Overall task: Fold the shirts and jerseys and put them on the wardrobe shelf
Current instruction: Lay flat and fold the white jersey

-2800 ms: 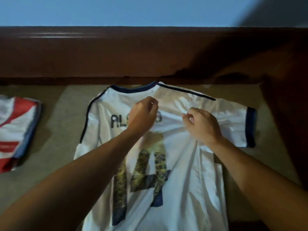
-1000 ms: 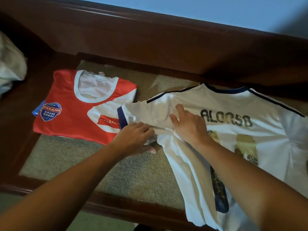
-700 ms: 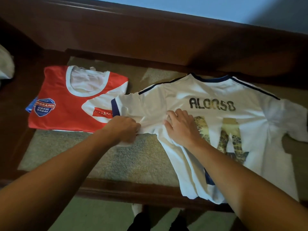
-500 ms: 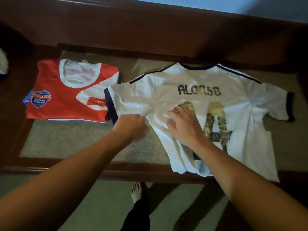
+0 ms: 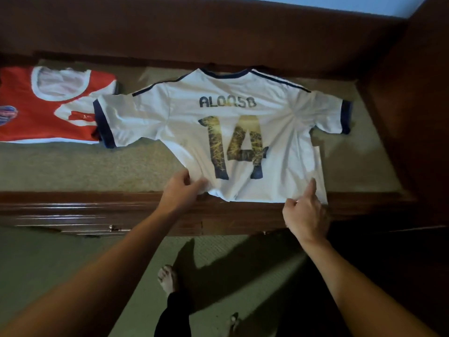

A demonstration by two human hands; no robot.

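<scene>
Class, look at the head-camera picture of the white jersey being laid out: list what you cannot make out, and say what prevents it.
- red shirt: left part cut off by the frame edge; its badge is blurred.
- white jersey: front faces down, hidden by its own back.
- left hand: fingertips tucked under the hem.
- right hand: whether it pinches the hem is unclear.

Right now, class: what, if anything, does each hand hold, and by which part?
The left hand pinches the white number 14 jersey at its bottom hem, left corner. The right hand only touches the hem's right side with a straight finger.
</scene>
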